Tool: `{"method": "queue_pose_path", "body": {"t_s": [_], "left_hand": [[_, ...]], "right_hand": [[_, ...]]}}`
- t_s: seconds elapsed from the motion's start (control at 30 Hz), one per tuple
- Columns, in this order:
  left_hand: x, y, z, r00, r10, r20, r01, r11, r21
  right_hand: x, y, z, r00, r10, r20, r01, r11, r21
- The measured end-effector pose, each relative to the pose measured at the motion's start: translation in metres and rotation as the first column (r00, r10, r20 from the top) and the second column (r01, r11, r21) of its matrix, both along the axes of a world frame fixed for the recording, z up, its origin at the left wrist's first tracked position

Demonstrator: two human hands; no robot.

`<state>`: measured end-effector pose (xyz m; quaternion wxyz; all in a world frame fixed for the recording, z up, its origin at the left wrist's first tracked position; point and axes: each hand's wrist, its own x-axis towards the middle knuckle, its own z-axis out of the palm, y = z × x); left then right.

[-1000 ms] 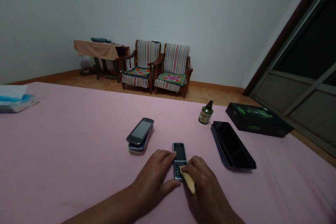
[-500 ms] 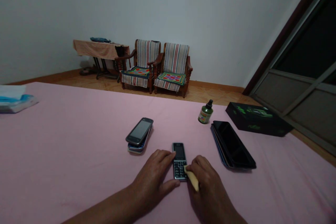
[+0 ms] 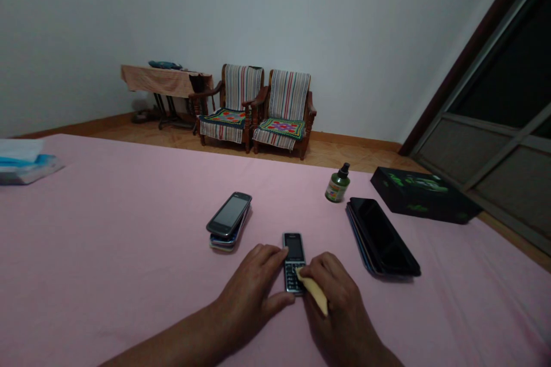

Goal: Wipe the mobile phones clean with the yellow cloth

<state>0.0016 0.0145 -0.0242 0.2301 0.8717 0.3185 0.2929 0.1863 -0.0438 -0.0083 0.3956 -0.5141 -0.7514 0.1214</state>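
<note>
A small keypad phone (image 3: 294, 248) lies flat on the pink cloth, its screen end pointing away from me. My left hand (image 3: 257, 287) grips its left edge, fingertips beside the screen and thumb at the bottom corner. Pinched in my right hand (image 3: 334, 295) is a folded yellow cloth (image 3: 316, 293), whose tip rests on the phone's keypad. Further left sits a stack of phones (image 3: 229, 215) with a grey touchscreen one on top. To the right is a pile of black tablets or large phones (image 3: 382, 236).
A green spray bottle (image 3: 337, 183) stands upright behind the right pile, next to a black box (image 3: 424, 194). A plastic packet (image 3: 28, 167) lies at the far left of the pink surface (image 3: 129, 212). Two chairs (image 3: 282, 109) stand beyond.
My right hand has shifted the yellow cloth slightly left and up, further over the keypad. My left hand and the phone are almost unmoved.
</note>
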Motion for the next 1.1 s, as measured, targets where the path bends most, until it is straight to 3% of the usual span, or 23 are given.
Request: {"method": "queue_pose_path", "body": {"t_s": [0.27, 0.77, 0.97, 1.1], "left_hand": [[0.003, -0.001, 0.001, 1.000, -0.002, 0.002, 0.002, 1.000, 0.030], [0.001, -0.001, 0.003, 1.000, 0.009, -0.013, -0.009, 1.000, -0.002], [0.002, -0.002, 0.004, 1.000, 0.008, -0.022, -0.009, 1.000, -0.017], [0.002, -0.001, 0.001, 1.000, -0.006, -0.002, 0.006, 1.000, 0.000]], "right_hand": [[-0.011, -0.002, -0.001, 0.990, 0.083, 0.114, -0.067, 0.988, -0.136], [-0.008, -0.002, -0.002, 0.990, -0.079, 0.116, 0.096, 0.984, -0.153], [-0.004, 0.001, -0.002, 0.999, -0.030, 0.043, 0.035, 0.991, -0.126], [-0.003, 0.003, 0.003, 0.997, -0.002, 0.081, 0.015, 0.987, -0.160]]}}
